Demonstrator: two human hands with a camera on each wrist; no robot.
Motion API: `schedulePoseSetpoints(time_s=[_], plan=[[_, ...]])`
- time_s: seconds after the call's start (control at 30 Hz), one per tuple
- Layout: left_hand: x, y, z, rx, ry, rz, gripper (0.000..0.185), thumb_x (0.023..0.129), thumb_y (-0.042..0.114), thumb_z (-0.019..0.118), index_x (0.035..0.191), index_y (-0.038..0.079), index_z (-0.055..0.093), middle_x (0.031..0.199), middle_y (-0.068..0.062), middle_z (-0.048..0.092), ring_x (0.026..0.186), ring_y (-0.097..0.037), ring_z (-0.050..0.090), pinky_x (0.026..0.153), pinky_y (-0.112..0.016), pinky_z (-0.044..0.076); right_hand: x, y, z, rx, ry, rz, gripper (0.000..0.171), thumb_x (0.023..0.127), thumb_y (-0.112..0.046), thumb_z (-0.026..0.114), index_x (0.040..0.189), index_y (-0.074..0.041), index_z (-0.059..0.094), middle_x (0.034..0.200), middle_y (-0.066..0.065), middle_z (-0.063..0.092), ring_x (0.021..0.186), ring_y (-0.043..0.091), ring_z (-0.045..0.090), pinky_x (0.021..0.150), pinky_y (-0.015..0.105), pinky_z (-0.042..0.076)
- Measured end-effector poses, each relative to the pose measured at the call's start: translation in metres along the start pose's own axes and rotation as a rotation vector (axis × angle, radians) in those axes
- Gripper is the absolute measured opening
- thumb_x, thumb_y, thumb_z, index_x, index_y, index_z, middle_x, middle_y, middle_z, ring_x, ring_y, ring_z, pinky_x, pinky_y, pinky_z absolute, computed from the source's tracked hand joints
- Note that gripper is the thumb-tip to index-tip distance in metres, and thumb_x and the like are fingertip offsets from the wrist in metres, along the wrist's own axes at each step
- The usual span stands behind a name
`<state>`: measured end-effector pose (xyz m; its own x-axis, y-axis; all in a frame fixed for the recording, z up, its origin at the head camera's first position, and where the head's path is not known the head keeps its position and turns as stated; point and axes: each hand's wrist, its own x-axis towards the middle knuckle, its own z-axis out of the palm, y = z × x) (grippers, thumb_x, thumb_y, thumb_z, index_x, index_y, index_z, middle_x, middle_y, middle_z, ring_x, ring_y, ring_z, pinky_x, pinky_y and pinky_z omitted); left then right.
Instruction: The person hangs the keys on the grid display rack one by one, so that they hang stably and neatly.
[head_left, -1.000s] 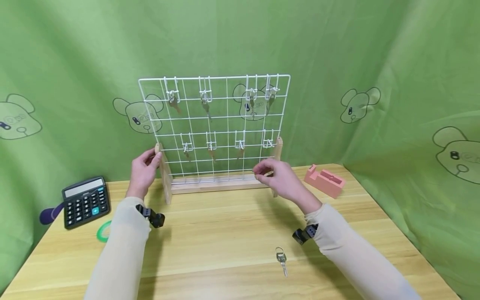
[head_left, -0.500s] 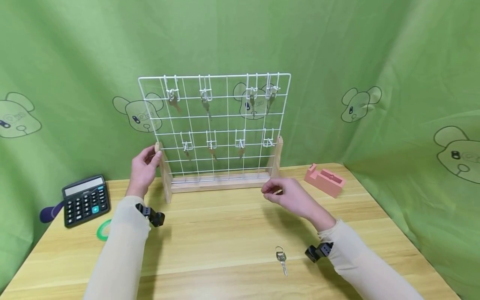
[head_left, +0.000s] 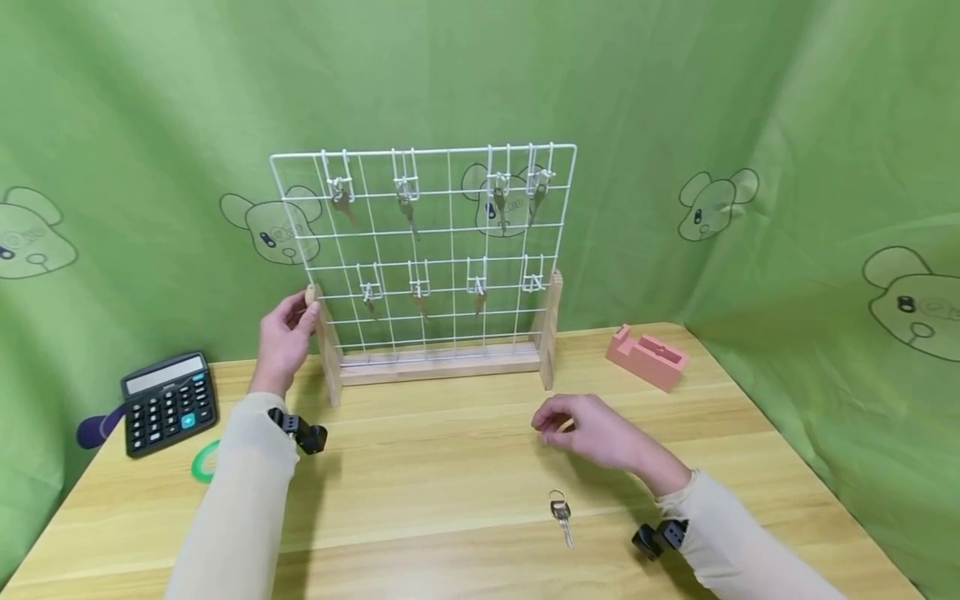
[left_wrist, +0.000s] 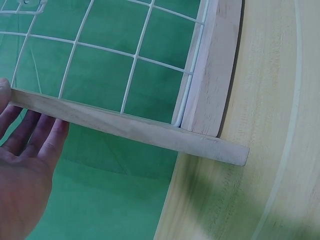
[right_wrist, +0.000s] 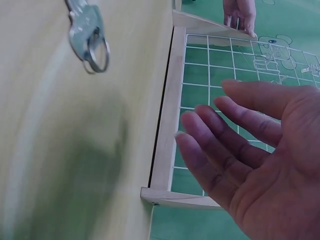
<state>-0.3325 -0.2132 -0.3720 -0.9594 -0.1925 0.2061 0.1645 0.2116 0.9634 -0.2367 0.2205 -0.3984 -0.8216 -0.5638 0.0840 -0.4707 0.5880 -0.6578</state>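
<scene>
A white wire grid rack (head_left: 427,250) on a wooden base stands at the back of the table, with several keys hanging from its hooks. My left hand (head_left: 287,332) rests with straight fingers against the rack's left wooden post (left_wrist: 125,131). My right hand (head_left: 592,433) hovers above the table in front of the rack, fingers loosely curled and holding nothing; in the right wrist view its fingers (right_wrist: 235,145) are spread. A silver key on a ring (head_left: 561,515) lies on the table just below and left of that hand, also seen in the right wrist view (right_wrist: 89,37).
A black calculator (head_left: 169,402) sits at the left edge, with a green tape ring (head_left: 202,462) and a purple object (head_left: 97,427) beside it. A pink block (head_left: 648,357) lies to the right of the rack. Green cloth hangs behind and along the table's right side.
My right hand has drawn back from the rack's lower right corner and come down toward the key on the table. The left hand has stayed on the left post.
</scene>
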Motion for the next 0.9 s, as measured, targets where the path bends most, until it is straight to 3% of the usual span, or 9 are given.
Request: schedulePoseSetpoints(time_s=[0.5,0.9], plan=[[0.0,0.001,0.001,-0.007,-0.001,0.001,0.051,0.102,0.024,0.055,0.147,0.004,0.041,0.144,-0.016,0.047,0.128,-0.027,0.048,0.105,-0.032,0.044,-0.02,0.004,0.009,0.014,-0.106,0.026,0.018,0.087,-0.005,0.071,0.104,-0.001,0.067,0.093,0.001,0.066,0.086,0.014,0.061,0.079,0.03,0.056],[0.0,-0.002,0.002,-0.025,0.031,0.021,0.047,0.101,0.02,0.056,0.143,0.001,0.045,0.14,-0.018,0.05,0.124,-0.028,0.05,0.102,-0.03,0.046,-0.031,0.002,0.017,0.022,-0.178,0.043,0.016,0.085,-0.006,0.074,0.099,-0.008,0.067,0.089,-0.002,0.063,0.079,0.012,0.059,0.069,0.027,0.055]])
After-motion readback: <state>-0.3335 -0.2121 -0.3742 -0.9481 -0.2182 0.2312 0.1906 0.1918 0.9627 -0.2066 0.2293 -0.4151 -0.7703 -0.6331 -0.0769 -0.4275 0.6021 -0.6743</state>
